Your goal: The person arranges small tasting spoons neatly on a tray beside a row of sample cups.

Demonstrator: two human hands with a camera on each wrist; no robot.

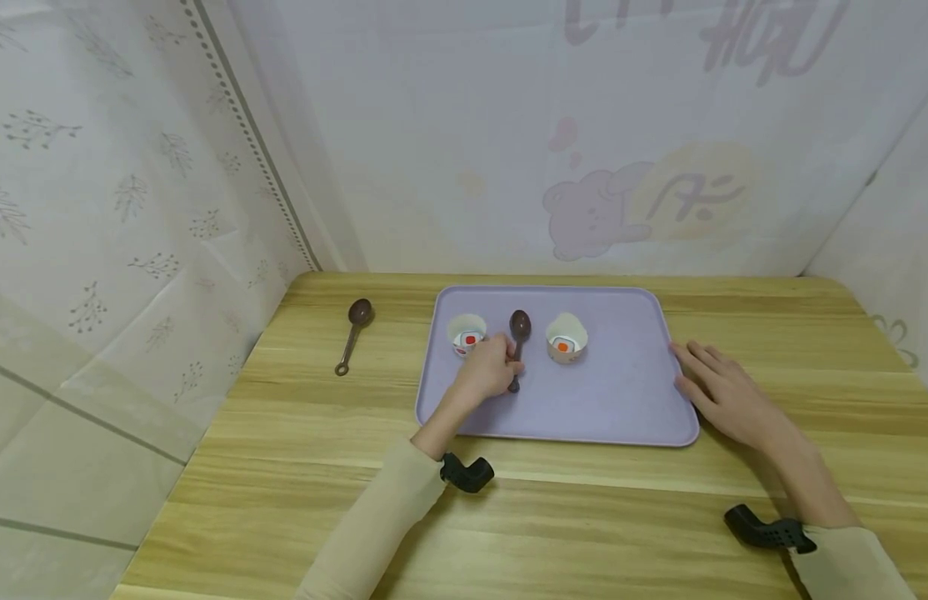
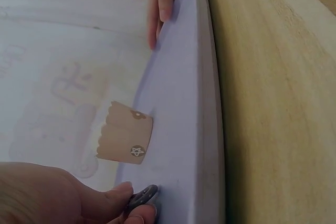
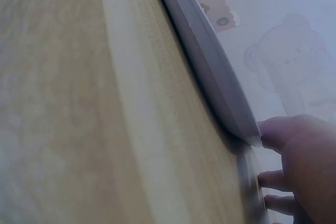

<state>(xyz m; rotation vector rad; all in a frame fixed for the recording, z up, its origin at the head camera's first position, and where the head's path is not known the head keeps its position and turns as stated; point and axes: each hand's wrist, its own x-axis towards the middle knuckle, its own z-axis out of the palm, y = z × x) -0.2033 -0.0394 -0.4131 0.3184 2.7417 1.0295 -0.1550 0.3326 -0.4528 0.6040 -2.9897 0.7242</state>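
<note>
My left hand (image 1: 485, 372) pinches the handle of a dark brown spoon (image 1: 520, 324) over the lilac tray (image 1: 621, 400). In the left wrist view the ring end of the spoon (image 2: 143, 196) shows between thumb and finger. Left of the hand stands a paper baking cup (image 1: 457, 327), partly hidden by the fingers, with a red-marked piece inside. A second paper baking cup (image 1: 572, 353), holding an orange-marked piece, stands right of the spoon. My right hand (image 1: 730, 402) rests with extended fingers at the tray's right rim, the thumb touching it in the right wrist view.
Another brown spoon (image 1: 351, 337) lies on the wooden table (image 1: 299, 467), left of the tray. Patterned cloth (image 1: 449, 150) hangs along the table's back and sides. A black wrist mount (image 1: 467, 473) sits on each forearm.
</note>
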